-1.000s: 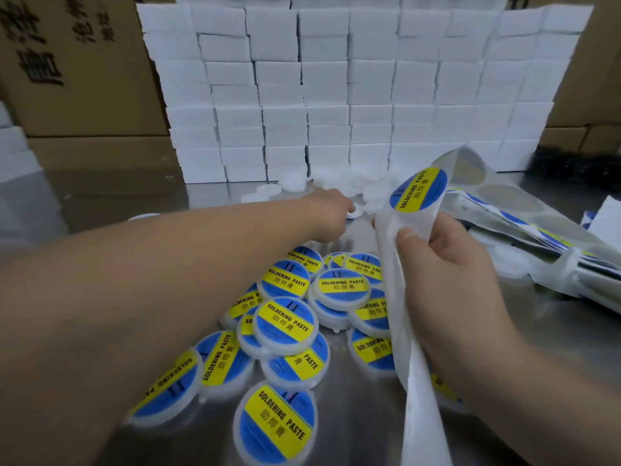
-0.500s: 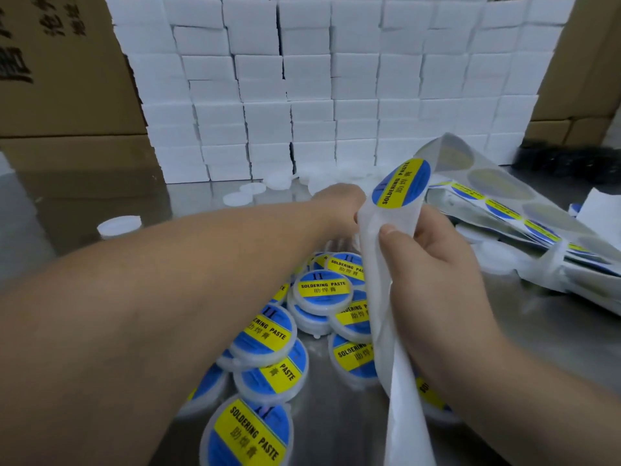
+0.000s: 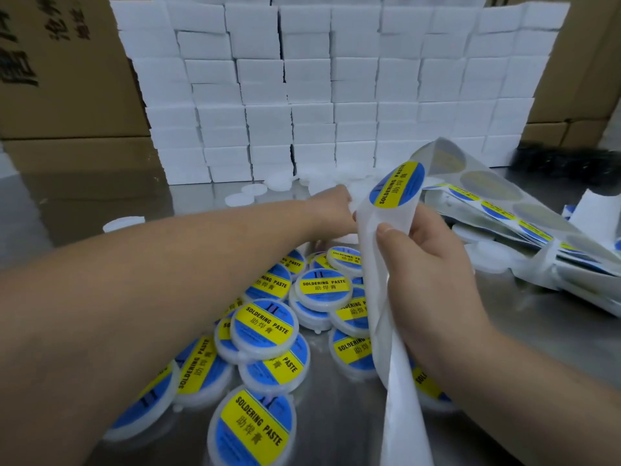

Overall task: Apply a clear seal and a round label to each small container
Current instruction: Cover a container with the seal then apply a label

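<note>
My right hand [image 3: 433, 290] grips a white backing strip [image 3: 400, 398], with a round blue and yellow "SOLDERING PASTE" label [image 3: 396, 185] at its top end. My left hand [image 3: 331, 210] reaches across to the heap of plain white containers [image 3: 319, 183] and curls down over a white container [image 3: 347, 238]. The strip hides most of its fingers. Several labelled containers [image 3: 265, 326] lie piled under my left forearm.
The steel table [image 3: 537, 331] carries loose label sheets [image 3: 504, 210] at the right and a lone white container [image 3: 122, 223] at the left. A wall of white boxes [image 3: 336, 89] stands behind, with cardboard cartons [image 3: 67, 79] on either side.
My left hand has drawn back slightly from the white heap towards the strip. My right hand has kept its hold on the strip with the label on top.
</note>
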A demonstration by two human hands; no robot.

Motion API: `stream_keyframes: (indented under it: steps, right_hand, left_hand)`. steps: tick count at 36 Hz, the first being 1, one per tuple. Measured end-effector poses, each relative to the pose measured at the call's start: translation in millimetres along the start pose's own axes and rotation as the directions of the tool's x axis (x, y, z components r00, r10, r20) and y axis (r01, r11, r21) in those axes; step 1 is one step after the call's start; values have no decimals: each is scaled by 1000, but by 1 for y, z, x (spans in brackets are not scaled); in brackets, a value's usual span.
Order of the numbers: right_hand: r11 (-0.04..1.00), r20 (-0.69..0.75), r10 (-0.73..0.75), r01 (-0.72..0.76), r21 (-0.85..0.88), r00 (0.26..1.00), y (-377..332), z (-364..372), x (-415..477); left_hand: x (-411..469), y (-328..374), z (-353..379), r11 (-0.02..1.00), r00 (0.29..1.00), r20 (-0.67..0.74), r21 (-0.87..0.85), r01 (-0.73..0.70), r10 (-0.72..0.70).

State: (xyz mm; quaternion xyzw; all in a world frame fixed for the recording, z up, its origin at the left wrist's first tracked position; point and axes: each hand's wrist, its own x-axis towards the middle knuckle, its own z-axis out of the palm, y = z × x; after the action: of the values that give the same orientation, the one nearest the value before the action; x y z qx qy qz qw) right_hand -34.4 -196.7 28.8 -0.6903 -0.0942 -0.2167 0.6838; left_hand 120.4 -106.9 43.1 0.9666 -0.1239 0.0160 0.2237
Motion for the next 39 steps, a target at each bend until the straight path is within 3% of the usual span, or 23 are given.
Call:
stream_keyframes:
  steps: [4, 7, 9, 13, 16, 19, 24, 29, 39]
  right_hand:
    - [1000, 9, 9, -9, -23, 1000, 0, 1, 0]
    - [999, 8, 18, -17, -51, 1000, 1, 2, 1]
    - [999, 16, 24, -24, -45, 1000, -1, 2, 0]
    - [999, 24, 47, -46, -21, 999, -4, 2, 0]
    - [998, 41, 46, -44, -38, 998, -5, 1, 0]
    - [997, 53, 28, -24, -70, 998, -3, 1, 0]
    - [988, 79, -52, 63, -144, 996, -2, 2, -1]
    - [974, 127, -116, 138, -180, 985, -1, 3, -3]
    - [955, 193, -172, 212, -208, 966, 3, 2, -2]
  left_hand:
    - [-6, 1, -18, 970, 971, -200, -231, 80, -128]
    - [-16, 7, -36, 834, 929, -241, -540, 112, -281]
    - [-30, 12, -47, 736, 942, -220, -676, 42, -255]
    - [-71, 17, -55, 665, 957, -258, -739, -106, -133]
    - [-100, 16, -55, 615, 935, -327, -769, -177, -140]
    - [-125, 11, -51, 675, 907, -400, -707, -213, -133]
    - [-152, 3, -39, 898, 853, -514, -330, -291, 87]
    - [-159, 4, -35, 927, 837, -479, -113, -359, 266]
    - [-158, 4, -37, 932, 832, -454, -9, -363, 320]
